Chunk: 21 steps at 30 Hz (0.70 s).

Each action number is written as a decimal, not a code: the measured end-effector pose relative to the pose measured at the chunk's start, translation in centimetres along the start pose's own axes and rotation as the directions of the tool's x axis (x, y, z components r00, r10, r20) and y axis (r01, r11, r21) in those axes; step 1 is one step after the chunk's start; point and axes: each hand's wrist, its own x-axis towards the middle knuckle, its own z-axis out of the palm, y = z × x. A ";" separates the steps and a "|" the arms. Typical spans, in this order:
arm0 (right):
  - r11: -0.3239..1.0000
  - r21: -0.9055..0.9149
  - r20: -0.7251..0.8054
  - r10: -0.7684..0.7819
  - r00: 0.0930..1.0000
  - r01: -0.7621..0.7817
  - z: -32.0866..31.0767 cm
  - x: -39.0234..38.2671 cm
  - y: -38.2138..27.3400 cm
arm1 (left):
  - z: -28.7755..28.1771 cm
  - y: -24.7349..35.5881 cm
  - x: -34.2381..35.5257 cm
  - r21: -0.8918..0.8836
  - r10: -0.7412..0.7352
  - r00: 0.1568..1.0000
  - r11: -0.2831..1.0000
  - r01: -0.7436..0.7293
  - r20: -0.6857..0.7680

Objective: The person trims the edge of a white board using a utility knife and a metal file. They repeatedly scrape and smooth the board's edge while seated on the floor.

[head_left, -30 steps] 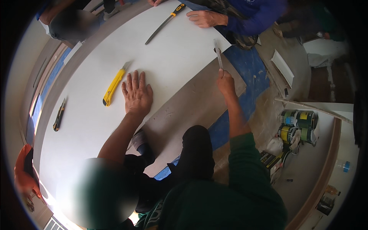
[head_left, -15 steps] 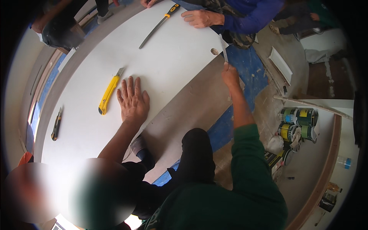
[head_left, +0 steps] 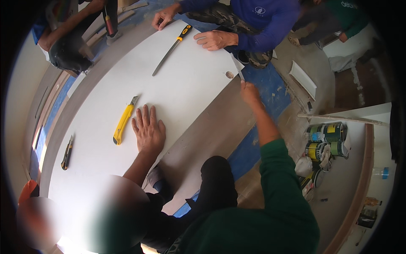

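My left hand (head_left: 151, 134) lies flat on a large white board (head_left: 186, 93), fingers spread and holding nothing. Just left of it is a yellow snap-off utility knife (head_left: 123, 124) with its blade out. At the board's far right end, my right hand (head_left: 251, 92) is closed around a thin, pale, flat-bladed tool (head_left: 241, 75); its exact kind is unclear. The blade lies along the board's edge, close to a round hole (head_left: 229, 75). A half-round file with a black and yellow handle (head_left: 185, 31) rests farther up the board. A smaller dark cutter (head_left: 66, 155) lies at the left.
Across from me, a person in a blue top rests one hand (head_left: 215, 40) on the board and another at its far edge. Another person crouches at upper left. Paint cans (head_left: 334, 132) stand at right, near a wooden strip (head_left: 357, 190). Blue sheeting (head_left: 275, 86) covers some floor.
The view has shifted, so the board and tools appear lower. The flat blade is now angled differently at the board's corner. My left hand stays flat on the board.
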 end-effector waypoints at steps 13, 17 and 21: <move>0.996 0.067 0.012 0.050 0.999 -0.051 0.0 -2.2 0.7 | -0.9 0.6 0.3 0.001 -0.022 0.996 1.000 0.022 0.081; 0.996 0.092 0.082 -0.003 0.997 -0.005 1.2 -8.1 -0.5 | -1.4 0.2 -0.2 0.029 -0.032 0.996 0.999 0.029 0.082; 0.958 0.227 0.008 0.178 0.984 -0.175 0.2 -3.9 2.6 | -0.5 0.2 0.0 0.024 -0.006 0.999 1.000 0.005 0.050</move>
